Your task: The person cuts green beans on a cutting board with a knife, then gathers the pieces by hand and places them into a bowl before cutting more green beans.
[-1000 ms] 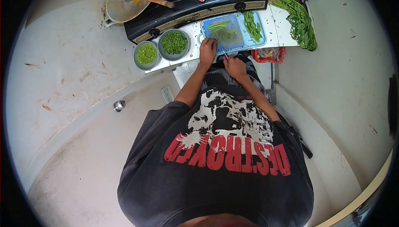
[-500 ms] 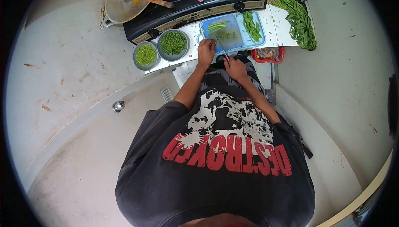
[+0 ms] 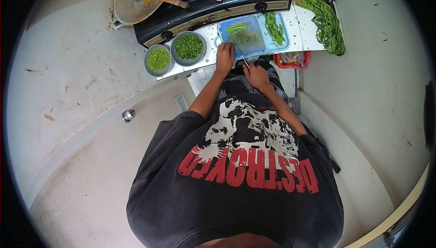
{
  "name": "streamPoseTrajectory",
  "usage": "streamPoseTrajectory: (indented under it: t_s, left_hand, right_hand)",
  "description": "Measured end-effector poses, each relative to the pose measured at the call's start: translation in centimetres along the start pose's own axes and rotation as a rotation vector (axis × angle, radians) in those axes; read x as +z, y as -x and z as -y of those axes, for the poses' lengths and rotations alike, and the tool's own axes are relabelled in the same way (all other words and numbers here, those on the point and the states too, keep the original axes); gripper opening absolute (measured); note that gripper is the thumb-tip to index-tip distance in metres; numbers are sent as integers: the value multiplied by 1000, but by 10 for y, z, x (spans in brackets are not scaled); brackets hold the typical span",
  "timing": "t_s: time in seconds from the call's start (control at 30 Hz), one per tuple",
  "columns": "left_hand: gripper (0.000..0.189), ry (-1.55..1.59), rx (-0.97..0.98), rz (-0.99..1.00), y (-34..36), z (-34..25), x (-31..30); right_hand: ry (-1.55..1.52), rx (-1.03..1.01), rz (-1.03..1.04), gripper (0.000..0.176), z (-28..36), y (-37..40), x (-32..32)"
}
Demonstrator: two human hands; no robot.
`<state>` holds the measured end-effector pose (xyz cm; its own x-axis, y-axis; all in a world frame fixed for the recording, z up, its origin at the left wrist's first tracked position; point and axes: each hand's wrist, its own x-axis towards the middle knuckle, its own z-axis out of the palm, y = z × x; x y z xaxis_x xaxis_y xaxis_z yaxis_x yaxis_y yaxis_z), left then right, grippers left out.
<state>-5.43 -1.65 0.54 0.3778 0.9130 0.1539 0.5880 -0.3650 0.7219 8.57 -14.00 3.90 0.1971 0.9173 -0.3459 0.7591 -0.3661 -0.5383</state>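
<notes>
My right hand [image 3: 257, 75] is closed around the handle of a knife [image 3: 240, 53], whose thin blade slants up and left over the near edge of a blue cutting board [image 3: 258, 47]. Beside the blade's tip, my left hand [image 3: 225, 56] rests at the board's near left corner with its fingers curled together. Whatever those fingers pinch is too small to make out. Long green stems [image 3: 237, 29] lie at the board's upper left, and small cut bits [image 3: 247, 38] are scattered below them. Leafy greens [image 3: 274, 29] lie along the right side.
Left of the board stand a bowl of dark chopped greens [image 3: 189, 48] and a bowl of paler chopped pieces [image 3: 158, 59]. Behind is a black stove [image 3: 204, 14] with a wok [image 3: 129, 7]. A leafy bunch [image 3: 328, 27] and a red basket [image 3: 305, 65] are at the right.
The knife and my right hand have shifted slightly left, bringing the blade nearer my left fingertips. My left hand stays in nearly the same place.
</notes>
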Motion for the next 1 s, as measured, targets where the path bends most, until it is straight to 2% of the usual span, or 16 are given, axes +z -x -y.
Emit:
streamPoseTrajectory:
  t_s: [0.23, 0.43, 0.73, 1.0]
  left_hand:
    - [9, -47, 49, -21, -1, -4, -1]
    - [9, -34, 17, -13, -1, -3, -1]
    - [6, 102, -153, -34, -1, -7, 1]
    - [9, 81, -92, -11, 0, -5, -2]
  right_hand:
    - [-3, -3, 29, 49, 3, -9, 1]
    - [15, 13, 15, 49, 4, -16, 4]
    - [26, 20, 37, 46, -1, -3, -6]
    - [7, 0, 85, 46, -3, -2, -3]
